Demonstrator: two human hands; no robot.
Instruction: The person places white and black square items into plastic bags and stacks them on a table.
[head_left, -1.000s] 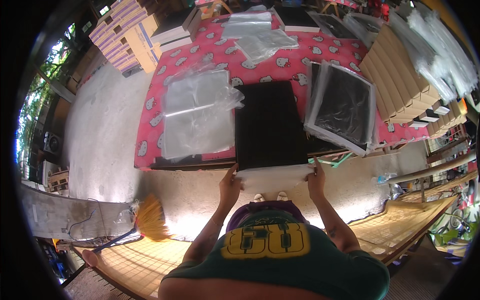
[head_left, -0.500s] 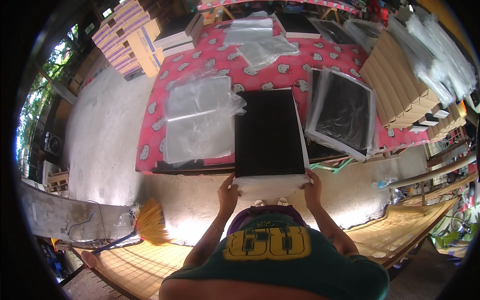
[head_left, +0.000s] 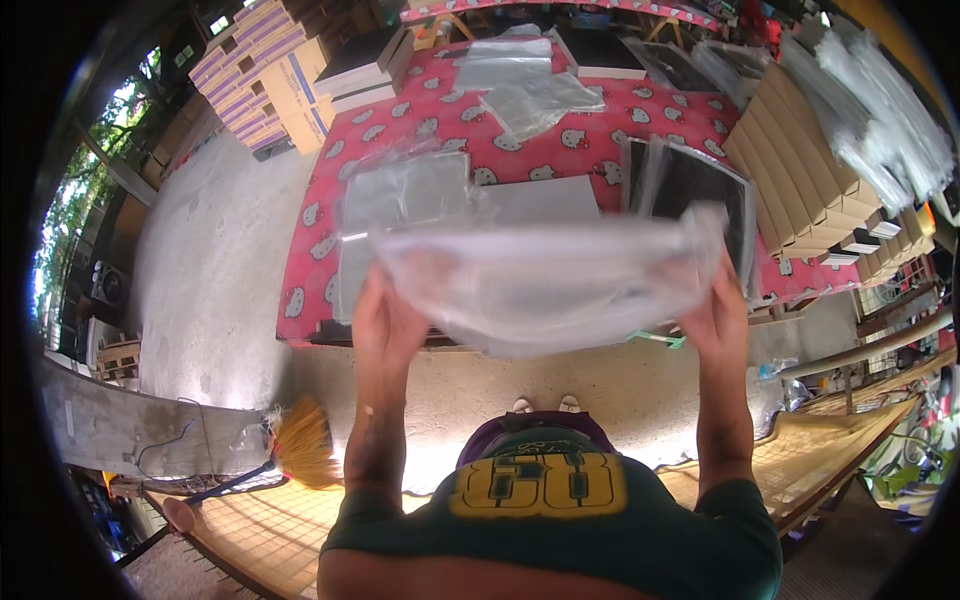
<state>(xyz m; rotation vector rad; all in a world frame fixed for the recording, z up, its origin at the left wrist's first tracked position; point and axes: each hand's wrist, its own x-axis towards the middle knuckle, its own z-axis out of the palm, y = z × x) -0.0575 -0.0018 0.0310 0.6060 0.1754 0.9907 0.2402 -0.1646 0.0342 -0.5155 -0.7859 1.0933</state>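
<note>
A clear plastic sleeve (head_left: pixel 550 265), blurred by motion, is stretched between my hands above the table's near edge. My left hand (head_left: pixel 388 318) grips one end of it and my right hand (head_left: pixel 720 305) the other. Whether the black sheet is inside the sleeve, I cannot tell. Behind it, a white panel (head_left: pixel 550 196) lies on the table, partly hidden. A pile of clear plastic sleeves (head_left: pixel 405 187) lies left of that panel, nearest my left hand. To the right, beyond my right hand, are black sheets in clear sleeves (head_left: pixel 708 190).
A pink patterned cloth (head_left: pixel 330 210) covers the table. Brown cardboard pieces (head_left: pixel 795 165) and bundled clear plastic (head_left: pixel 880 110) stand at the right. Black-topped white stacks (head_left: pixel 365 65) sit at the far left, near cartons (head_left: pixel 265 75). A yellow broom (head_left: pixel 303 445) is at the lower left.
Both hands have risen and moved forward and apart, lifting the plastic sleeve off the table's near edge. The black surface between them gave way to a white panel.
</note>
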